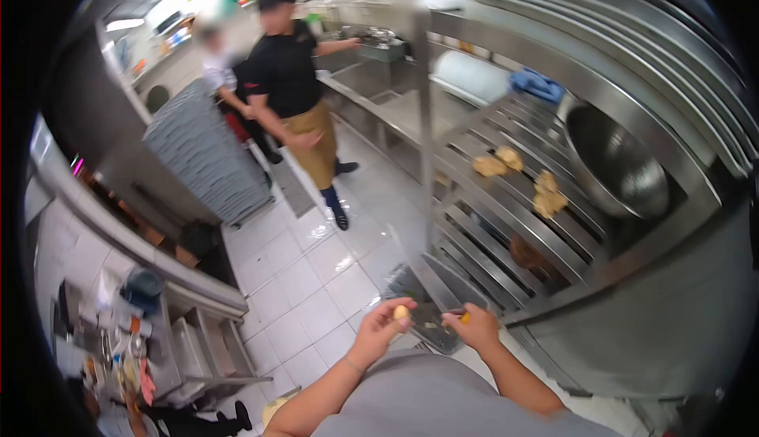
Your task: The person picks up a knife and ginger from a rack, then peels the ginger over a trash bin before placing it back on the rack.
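My left hand [378, 333] is closed, with a small pale-yellow piece of ginger [402, 311] held up between thumb and fingers. A short way to the right, my right hand [477, 328] is wrapped round a small yellow-handled tool [465, 318]. Its working end points toward the left hand, too small to tell whether it is a knife or a peeler. Below both hands stands a bin [407, 280] with scraps in it. Knobby ginger pieces [549, 194] lie on the slatted metal rack to the right, with more ginger [498, 162] farther back.
A large steel bowl [621, 160] leans on the rack [482, 141], near a blue cloth [538, 85] and a white roll [472, 76]. Ahead, a person in black [288, 81] stands by a grey stack [202, 152], another person behind. Someone works at a counter, lower left. The tiled floor [304, 303] shines.
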Motion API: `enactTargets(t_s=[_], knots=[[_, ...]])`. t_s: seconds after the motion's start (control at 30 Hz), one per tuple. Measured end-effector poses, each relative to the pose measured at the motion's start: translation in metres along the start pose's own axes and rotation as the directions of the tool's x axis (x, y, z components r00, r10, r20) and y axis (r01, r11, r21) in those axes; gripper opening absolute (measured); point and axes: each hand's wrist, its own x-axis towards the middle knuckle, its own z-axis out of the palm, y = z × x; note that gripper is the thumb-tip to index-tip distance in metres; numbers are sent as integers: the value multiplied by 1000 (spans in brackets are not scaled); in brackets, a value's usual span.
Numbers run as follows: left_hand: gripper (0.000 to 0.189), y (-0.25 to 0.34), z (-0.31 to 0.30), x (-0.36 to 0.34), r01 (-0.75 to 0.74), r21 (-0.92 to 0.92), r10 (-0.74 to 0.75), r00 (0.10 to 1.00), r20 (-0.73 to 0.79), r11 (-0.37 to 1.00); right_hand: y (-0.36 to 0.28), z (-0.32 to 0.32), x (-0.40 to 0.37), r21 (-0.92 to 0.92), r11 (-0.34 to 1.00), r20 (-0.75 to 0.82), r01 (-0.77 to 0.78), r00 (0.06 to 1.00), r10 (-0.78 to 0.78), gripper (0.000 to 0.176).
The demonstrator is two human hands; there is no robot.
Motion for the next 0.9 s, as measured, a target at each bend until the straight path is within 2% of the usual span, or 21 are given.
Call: enactTargets(t_s=[0.03, 0.1, 0.17, 0.23, 0.3, 0.33, 0.37, 0.43, 0.57, 0.63, 0.67, 0.73, 0.77, 0.83, 0.87, 0.9], knots=[[41, 3, -2, 3, 4, 32, -3, 1000, -22, 999, 6, 5, 1, -130, 991, -3, 14, 1000, -15, 42], [41, 9, 1, 16, 21, 68, -20, 1000, -6, 997, 11, 19, 5, -109, 992, -66, -56, 997, 49, 43], [39, 17, 6, 27, -29, 115, 29, 1000, 8, 993, 22, 27, 9, -85, 991, -111, -100, 990, 90, 44], [40, 23, 13, 45, -32, 53, 29, 998, 58, 998, 30, 30, 12, -80, 991, -104, -108, 990, 99, 42], [47, 28, 20, 67, -152, 235, 123, 984, 130, 960, 38, 27, 6, -72, 990, -91, -119, 990, 112, 43], [56, 41, 27, 82, -341, 488, 272, 940, 209, 803, 40, 24, 3, -68, 991, -70, -117, 991, 112, 43], [56, 52, 35, 96, -342, 486, 266, 939, 221, 805, 43, 22, -2, -65, 990, -79, -128, 989, 122, 43], [60, 68, 57, 124, -440, 679, 323, 897, 302, 587, 47, 20, -14, -113, 965, 4, -236, 971, 238, 43], [57, 93, 112, 190, -533, 659, 384, 844, 374, 530, 60, 26, -46, -218, 930, -49, -297, 955, 294, 48], [58, 100, 134, 223, -703, 685, 484, 675, 558, 191, 69, 29, -58, -157, 935, -2, -319, 946, 323, 58], [58, 97, 140, 237, -711, 676, 482, 669, 565, 193, 70, 29, -64, -155, 932, -12, -327, 944, 329, 58], [59, 96, 152, 260, -743, 669, 529, 572, 627, 9, 68, 27, -71, -213, 909, 6, -359, 930, 368, 56], [59, 96, 155, 263, -751, 660, 528, 563, 635, 7, 66, 26, -75, -208, 908, -5, -364, 929, 371, 56], [56, 98, 156, 260, -709, 697, 512, 641, 572, 108, 65, 23, -81, -173, 912, -40, -373, 928, 372, 63], [50, 104, 156, 257, -725, 687, 588, 575, 569, 44, 67, 22, -84, -169, 912, -49, -374, 927, 371, 60], [50, 104, 149, 265, -733, 679, 584, 569, 579, 41, 68, 20, -84, -160, 911, -58, -380, 925, 376, 60]])
